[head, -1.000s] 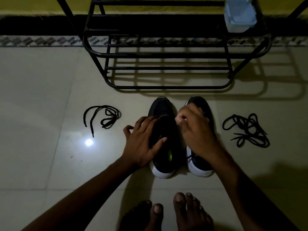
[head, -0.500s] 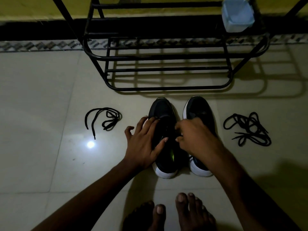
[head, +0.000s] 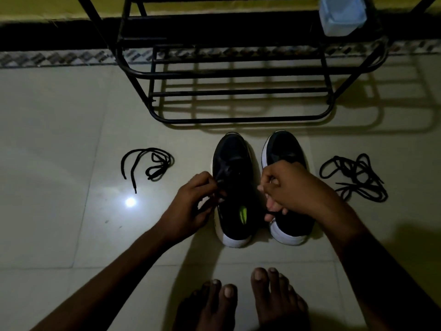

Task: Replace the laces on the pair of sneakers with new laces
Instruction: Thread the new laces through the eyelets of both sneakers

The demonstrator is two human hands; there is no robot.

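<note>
Moved: left hand (head: pixel 191 206) has come off the top of the left sneaker (head: pixel 232 163) to its left edge. The right hand (head: pixel 290 187) has pulled right and is now over the inner side of the right sneaker (head: pixel 285 149).
Left hand: fingers bunched, pinching the threaded lace (head: pixel 223 175) at the left side of the left sneaker.
Right hand: fingers curled tight. A dark strand shows under them, but it is too dim to tell if it is held.
Sneakers: side by side on the floor (head: pixel 59 139), mid-scene, toes far, heels near, not quite touching.
Progress: looks partway at best. The left sneaker is being worked on, lacing or unlacing unclear. The right sneaker's lacing is hidden by the hand.
Loose laces: small bundle (head: pixel 152 163) on the left, bigger tangle (head: pixel 355 177) on the right, both well apart from the sneakers. Cannot tell which are new.
Room: open floor to the left and right for pulling a lace sideways.
Edges: shoe rack (head: pixel 238 119) stands just beyond the toes and would block a far pull. Bare feet (head: pixel 241 302) are near the heels.
Far: blue tub (head: pixel 342 15) on the rack, top right.
</note>
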